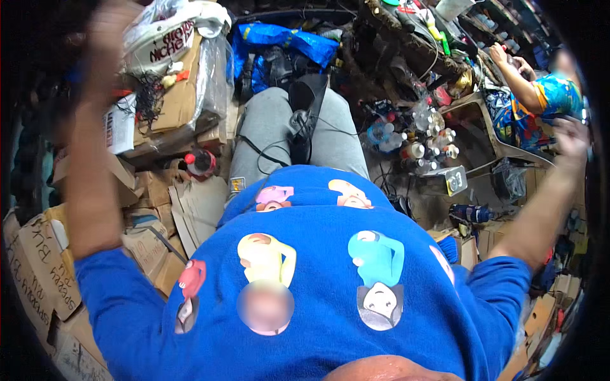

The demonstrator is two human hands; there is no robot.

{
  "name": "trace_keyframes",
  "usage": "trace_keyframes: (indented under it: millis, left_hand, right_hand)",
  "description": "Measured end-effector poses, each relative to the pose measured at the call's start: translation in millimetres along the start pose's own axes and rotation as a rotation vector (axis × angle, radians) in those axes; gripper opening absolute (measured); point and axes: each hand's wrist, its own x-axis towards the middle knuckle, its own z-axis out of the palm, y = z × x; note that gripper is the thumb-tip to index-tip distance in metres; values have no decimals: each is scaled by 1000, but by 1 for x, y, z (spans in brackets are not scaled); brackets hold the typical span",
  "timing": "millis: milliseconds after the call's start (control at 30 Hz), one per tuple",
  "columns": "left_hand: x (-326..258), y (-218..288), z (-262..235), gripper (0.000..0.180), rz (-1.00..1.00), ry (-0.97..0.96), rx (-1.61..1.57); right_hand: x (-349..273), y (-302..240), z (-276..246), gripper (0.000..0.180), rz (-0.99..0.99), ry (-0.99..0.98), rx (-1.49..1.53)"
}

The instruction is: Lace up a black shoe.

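Both arms are raised wide apart. At the top left my left hand (117, 14) is smeared by motion and partly lost in the dark rim, so its fingers cannot be made out; a white printed plastic bag (171, 39) is nearest to it. Out at the far right, my right hand (571, 138) is also blurred, with its fingers loosely apart and nothing visible in them. It is near the co-worker's blue patterned shirt (559, 95), with no contact to be made out. Between my grey-trousered legs (262, 117) rests a black item (307, 95) with thin dark cables.
Cardboard boxes (47, 273) pile up on the left, beside a red-capped dark bottle (201, 162). A blue bag (286, 38) lies beyond my knees. Several plastic bottles (413, 150) stand right of my legs. A person's hand (499, 54) works at the upper right.
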Motion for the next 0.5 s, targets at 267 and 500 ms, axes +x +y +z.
trace_keyframes:
  millis: [267,500]
  left_hand:
    - [-85,36,235,30,-151,-486,-422]
    - [-86,18,197,26,-273,-313,-356]
  right_hand:
    - [-152,427,104,42,888,-254,14]
    - [-172,435,141,21,714,-457,-408]
